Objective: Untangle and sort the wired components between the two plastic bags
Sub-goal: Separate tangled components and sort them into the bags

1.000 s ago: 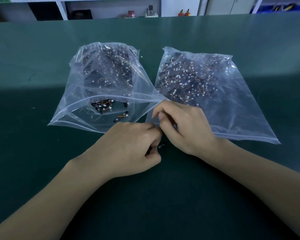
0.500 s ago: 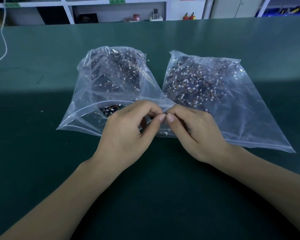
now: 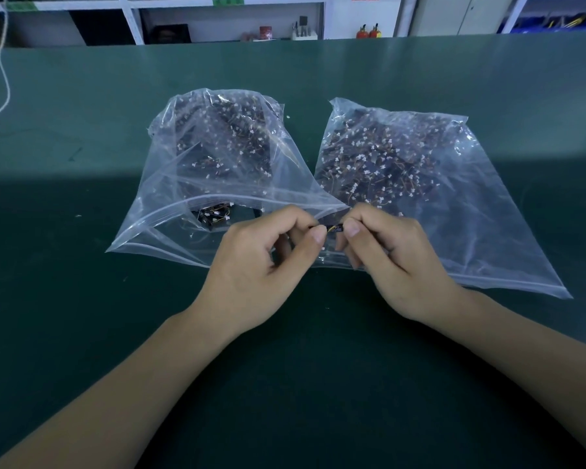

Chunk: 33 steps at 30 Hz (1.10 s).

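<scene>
**Component now stretched between both hands above the bag mouths**

A small black wired component point(image 3: 334, 227) with a short yellow-orange lead sits pinched between the two hands, in the air just in front of where the two bags meet. Half a second ago the fingertips were pressed together with nothing showing between them; now they have drawn slightly apart and the piece is exposed in the gap. A second ago the hands were lower, near the table. By my reading, that means one piece has been picked free and is being pulled straight or separated, with sorting into a bag still to come.

The left hand point(image 3: 261, 265) pinches one end between thumb and forefinger, its other fingers curled under. The right hand point(image 3: 396, 262) pinches the other end the same way, fingers curled.

The left bag point(image 3: 170, 198) lies with its mouth gaping toward the person, a few loose pieces near the opening and a dense pile further in. The right bag point(image 3: 487, 214) lies flatter, also full of tangled pieces. Both rest on the green table point(image 3: 82, 316).
</scene>
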Tool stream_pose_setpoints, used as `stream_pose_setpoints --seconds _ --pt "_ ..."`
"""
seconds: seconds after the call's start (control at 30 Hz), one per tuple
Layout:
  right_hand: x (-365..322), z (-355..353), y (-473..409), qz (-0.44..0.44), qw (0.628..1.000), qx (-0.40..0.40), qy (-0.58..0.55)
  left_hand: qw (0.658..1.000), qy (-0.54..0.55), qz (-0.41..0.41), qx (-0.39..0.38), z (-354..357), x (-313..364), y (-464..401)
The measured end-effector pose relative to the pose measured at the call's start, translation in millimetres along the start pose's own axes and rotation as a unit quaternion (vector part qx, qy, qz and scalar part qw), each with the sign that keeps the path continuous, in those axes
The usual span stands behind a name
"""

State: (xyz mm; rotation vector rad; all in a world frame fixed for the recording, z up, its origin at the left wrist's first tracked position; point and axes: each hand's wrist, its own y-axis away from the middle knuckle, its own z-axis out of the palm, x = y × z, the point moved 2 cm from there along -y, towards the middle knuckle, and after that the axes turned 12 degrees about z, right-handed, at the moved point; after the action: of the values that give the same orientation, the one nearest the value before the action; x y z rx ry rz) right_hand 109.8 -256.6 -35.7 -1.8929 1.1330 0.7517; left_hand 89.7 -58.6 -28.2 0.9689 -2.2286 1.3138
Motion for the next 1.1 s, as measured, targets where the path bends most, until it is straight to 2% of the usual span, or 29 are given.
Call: stream_pose_setpoints --seconds 0.3,1.1 --pt "-1.4 -1.7 3.2 0.002 1.0 -0.018 -0.005 0.999 0.039 -0.015 0.006 6.8 0.9 1.7" --pt "-1.3 -0.9 1.7 -0.015 0.999 -0.051 0.001 1.0 0.02 0.008 0.021 4.6 5.6 0.3"
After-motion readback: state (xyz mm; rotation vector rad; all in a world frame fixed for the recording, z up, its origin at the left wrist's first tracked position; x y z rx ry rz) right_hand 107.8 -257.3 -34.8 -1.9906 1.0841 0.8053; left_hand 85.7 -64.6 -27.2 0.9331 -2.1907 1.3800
